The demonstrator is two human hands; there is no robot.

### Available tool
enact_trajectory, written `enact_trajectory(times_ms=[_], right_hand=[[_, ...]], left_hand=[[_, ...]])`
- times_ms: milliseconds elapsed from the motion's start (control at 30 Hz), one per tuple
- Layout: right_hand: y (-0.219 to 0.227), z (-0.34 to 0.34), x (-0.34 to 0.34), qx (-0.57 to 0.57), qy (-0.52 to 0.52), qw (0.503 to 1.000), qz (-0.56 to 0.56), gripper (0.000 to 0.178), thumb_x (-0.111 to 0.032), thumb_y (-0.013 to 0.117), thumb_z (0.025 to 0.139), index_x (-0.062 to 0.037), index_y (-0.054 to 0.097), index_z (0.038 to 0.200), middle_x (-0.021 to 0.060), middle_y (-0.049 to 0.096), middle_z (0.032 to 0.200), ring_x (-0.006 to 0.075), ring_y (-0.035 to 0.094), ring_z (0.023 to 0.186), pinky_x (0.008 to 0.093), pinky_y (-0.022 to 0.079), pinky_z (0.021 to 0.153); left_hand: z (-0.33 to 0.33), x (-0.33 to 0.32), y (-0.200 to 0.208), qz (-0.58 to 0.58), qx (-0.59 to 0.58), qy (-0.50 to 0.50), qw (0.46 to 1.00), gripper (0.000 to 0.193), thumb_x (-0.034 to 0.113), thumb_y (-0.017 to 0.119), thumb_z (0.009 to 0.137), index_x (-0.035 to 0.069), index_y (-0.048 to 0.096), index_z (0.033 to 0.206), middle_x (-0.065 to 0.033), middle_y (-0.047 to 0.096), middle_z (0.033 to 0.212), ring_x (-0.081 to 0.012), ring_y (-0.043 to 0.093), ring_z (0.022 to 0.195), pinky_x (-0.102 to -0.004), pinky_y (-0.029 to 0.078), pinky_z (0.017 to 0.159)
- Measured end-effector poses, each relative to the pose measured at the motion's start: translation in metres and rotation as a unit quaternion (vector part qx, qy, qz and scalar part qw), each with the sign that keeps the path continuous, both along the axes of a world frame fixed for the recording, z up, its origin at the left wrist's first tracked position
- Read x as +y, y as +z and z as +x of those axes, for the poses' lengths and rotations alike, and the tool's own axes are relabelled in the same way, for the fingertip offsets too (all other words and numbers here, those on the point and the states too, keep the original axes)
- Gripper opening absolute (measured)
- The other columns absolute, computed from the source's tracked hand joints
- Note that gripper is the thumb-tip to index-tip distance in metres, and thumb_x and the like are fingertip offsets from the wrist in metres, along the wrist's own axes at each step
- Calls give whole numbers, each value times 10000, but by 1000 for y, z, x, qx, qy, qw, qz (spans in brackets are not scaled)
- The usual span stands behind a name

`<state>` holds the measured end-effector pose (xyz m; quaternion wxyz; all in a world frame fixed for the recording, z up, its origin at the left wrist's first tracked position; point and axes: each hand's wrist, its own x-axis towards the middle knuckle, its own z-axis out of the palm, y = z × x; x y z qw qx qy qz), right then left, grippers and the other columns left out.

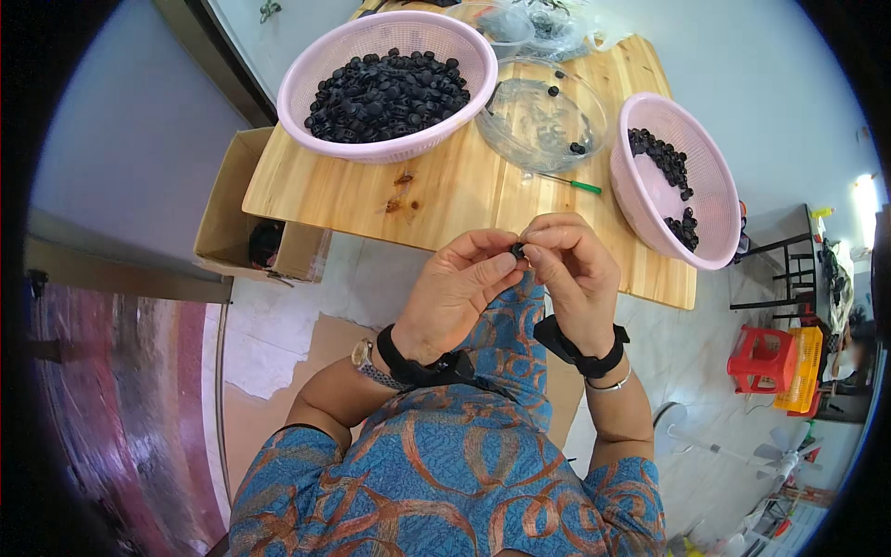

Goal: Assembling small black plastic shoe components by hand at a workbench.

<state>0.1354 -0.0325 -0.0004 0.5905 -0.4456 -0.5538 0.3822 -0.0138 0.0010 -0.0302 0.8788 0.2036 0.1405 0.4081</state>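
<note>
A small round black part (518, 251) is pinched between my two hands, just off the near edge of the wooden table (445, 200). My left hand (459, 283) has thumb and index finger closed on its left side. On its other side, the fingertips of my right hand (575, 265) press together; a thin pale bit shows by them, too small to name. A large pink basket (306, 139) full of similar black parts stands at the far left. Fewer black parts lie in a second pink basket (719, 213) at the right.
Between the baskets sits a clear plastic tray (538, 116) with a few black parts. A green-handled screwdriver (585, 187) lies before it. Plastic bags (548, 28) are at the back. An open cardboard box (218, 218) stands below the table's left side; a red stool (761, 357) is off right.
</note>
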Motion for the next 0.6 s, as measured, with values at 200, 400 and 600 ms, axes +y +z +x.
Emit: enact_trajectory(times_ms=[200, 400, 600], right_hand=[[1, 2, -8, -242, -64, 956, 151, 154, 61, 580, 784, -8, 560, 920, 117, 550, 905, 156, 563, 741, 224, 463, 634], [-10, 9, -19, 9, -17, 997, 69, 199, 65, 584, 787, 13, 564, 979, 107, 513, 1051, 118, 545, 802, 218, 469, 684], [-15, 19, -29, 111, -25, 992, 51, 279, 55, 611, 772, 13, 571, 1045, 99, 484, 1104, 99, 519, 820, 208, 456, 691]], left_hand=[[9, -8, -5, 21, 34, 17, 999, 182, 3, 523, 865, -2, 537, 1046, -85, 577, 1008, -160, 579, 931, -275, 493, 844], [15, -9, 4, 9, 19, -21, 1000, 174, 26, 523, 871, 23, 531, 1045, -80, 585, 1009, -157, 581, 926, -286, 492, 840], [26, -5, 14, 14, 35, -88, 995, 166, 58, 514, 885, 43, 526, 1049, -69, 590, 1003, -146, 583, 920, -280, 492, 827]])
